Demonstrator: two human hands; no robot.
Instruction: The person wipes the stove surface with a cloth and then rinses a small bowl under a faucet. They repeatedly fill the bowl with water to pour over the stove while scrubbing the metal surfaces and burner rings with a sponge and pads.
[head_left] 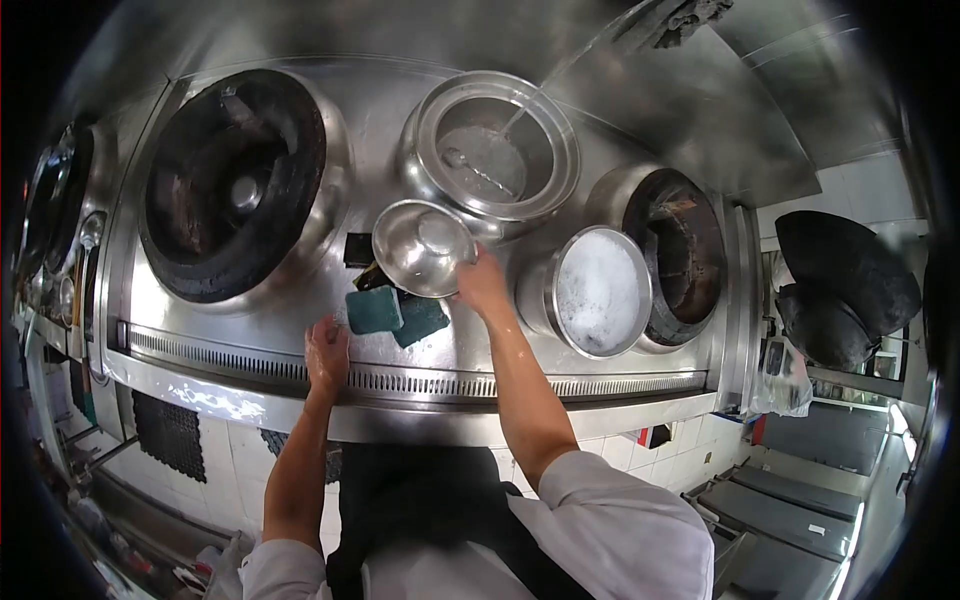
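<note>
My right hand (482,284) grips the rim of a shiny metal bowl (424,248), tilted so that its inside faces me. My left hand (327,350) is beside a green scouring pad (373,310), its fingers loosely bent and right at the pad's left edge. A second green scouring pad (422,320) lies partly beneath the first. Behind the bowl stands a large metal pot (560,150); water runs into it from above, and a ladle (478,172) rests inside. To the right a metal pot of white suds (601,295) leans against a burner.
Two dark wok burners rise from the steel counter, one at left (235,190) and one at right (690,255). A slotted drain (420,384) runs along the front edge. Several black woks (845,285) are stacked at the far right. A small black block (358,249) lies left of the bowl.
</note>
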